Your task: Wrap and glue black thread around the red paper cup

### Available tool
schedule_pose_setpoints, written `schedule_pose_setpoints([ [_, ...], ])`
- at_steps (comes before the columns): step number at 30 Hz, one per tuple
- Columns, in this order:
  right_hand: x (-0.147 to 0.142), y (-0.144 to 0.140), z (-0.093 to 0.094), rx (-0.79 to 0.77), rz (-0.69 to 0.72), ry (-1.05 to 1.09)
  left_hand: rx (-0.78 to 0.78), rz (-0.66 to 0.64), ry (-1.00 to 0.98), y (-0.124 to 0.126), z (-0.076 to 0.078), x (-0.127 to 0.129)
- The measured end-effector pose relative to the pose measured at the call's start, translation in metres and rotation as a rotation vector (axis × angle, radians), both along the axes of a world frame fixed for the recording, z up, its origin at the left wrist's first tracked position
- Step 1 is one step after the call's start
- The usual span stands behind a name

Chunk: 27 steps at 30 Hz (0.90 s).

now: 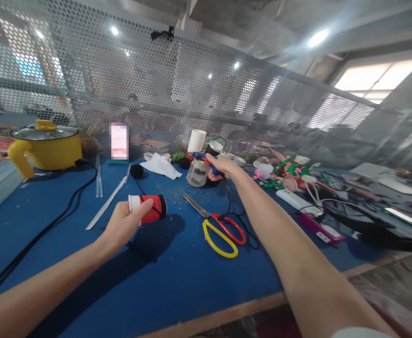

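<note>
While gripped: red cup, glue gun.

left hand: showing bare, no glove, no ring.
right hand: showing bare, wearing no glove.
forearms: showing uncovered along their length.
sleeve: a white edge showing by the right upper arm.

blurred — phone screen | hidden — tool under right hand
</note>
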State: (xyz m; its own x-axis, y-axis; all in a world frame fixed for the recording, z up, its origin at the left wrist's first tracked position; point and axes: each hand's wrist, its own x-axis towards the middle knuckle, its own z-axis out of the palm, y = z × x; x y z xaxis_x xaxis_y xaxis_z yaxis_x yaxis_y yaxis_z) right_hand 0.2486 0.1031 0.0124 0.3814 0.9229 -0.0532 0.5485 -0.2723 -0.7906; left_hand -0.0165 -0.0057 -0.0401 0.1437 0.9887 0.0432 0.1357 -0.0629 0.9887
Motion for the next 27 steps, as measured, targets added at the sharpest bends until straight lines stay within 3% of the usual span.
schedule_pose_setpoints([
  [3,-0.008,-0.02,0.009,0.148,-0.045,-0.195,0.027,-0.013,0.055,-0.001,0.001,0.001],
  [5,-0.025,-0.041,0.013,0.259,0.025,-0.287,0.054,-0.014,0.116,-0.003,0.002,0.003],
  [7,-0.049,-0.063,0.013,0.371,0.351,-0.388,0.092,-0.03,0.171,-0.006,0.002,0.004],
  [9,-0.076,-0.085,0.009,0.373,0.654,-0.304,0.151,-0.065,0.215,-0.008,0.001,0.005],
  [12,-0.108,-0.106,0.0,0.368,0.856,-0.309,0.25,-0.126,0.289,-0.011,0.0,0.005],
  [17,-0.123,-0.117,-0.009,0.367,0.804,-0.356,0.345,-0.145,0.425,-0.013,0.002,0.005],
  [21,-0.119,-0.118,-0.01,0.39,0.788,-0.282,0.362,-0.174,0.404,-0.014,0.005,0.006],
  [27,-0.105,-0.113,-0.008,0.417,0.7,0.037,0.087,-0.13,0.167,-0.012,0.012,0.005],
])
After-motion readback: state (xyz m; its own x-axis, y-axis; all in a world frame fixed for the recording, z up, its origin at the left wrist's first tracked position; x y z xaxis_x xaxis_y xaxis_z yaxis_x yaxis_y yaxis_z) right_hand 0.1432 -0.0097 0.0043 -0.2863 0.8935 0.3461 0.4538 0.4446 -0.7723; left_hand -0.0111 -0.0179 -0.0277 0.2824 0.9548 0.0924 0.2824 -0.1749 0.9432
